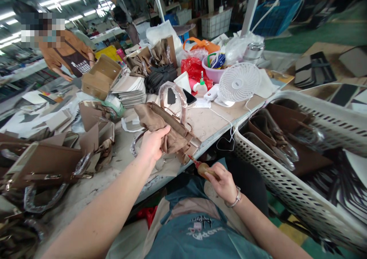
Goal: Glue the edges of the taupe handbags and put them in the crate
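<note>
Closest in, the right hand [225, 183] has its grip wrapped round the handle of a wooden-handled tool [204, 171], whose red tip points at the lower end of a brown bag [169, 131]; whether tip and bag touch is too fine to tell. The left hand [153, 142] pinches the bag's soft side, thumb on top, so the body lies tilted at the near edge of the tabletop [205, 121], likely to bring that end within reach of the tool. The bag's handle [182, 98] stands up in clear plastic wrap, probably against scuffs. At the right, a white perforated crate [266, 171] holds more brown pieces beside the lap, perhaps for easy reach; at the left, other bags [57, 161] crowd the tabletop. Beyond the held bag, a green-capped bottle [202, 85] and a white fan [240, 82] stand apart from it, the fan facing the seat, presumably for air. Farthest off, a co-worker in a brown apron [77, 63] stands across the clutter.
</note>
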`<control>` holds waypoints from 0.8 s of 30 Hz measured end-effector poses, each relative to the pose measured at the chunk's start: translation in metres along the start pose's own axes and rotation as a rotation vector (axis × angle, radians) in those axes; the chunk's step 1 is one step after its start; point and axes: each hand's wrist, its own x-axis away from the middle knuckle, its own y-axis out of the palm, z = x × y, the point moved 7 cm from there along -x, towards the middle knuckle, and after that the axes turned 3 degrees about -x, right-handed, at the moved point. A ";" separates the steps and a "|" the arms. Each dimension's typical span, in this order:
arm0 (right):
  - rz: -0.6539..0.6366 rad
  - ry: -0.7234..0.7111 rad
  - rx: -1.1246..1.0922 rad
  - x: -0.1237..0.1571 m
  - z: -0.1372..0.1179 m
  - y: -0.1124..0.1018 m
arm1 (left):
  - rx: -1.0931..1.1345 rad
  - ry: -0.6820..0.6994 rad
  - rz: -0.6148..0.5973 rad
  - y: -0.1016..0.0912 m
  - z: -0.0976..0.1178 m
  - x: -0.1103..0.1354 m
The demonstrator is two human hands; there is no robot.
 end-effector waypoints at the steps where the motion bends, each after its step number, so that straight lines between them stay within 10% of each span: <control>1: 0.017 0.005 0.006 -0.001 0.002 -0.003 | 0.002 0.001 0.002 0.001 0.000 -0.001; 24: 0.084 0.094 0.000 -0.010 0.018 -0.016 | -0.017 -0.007 0.013 0.018 -0.001 -0.005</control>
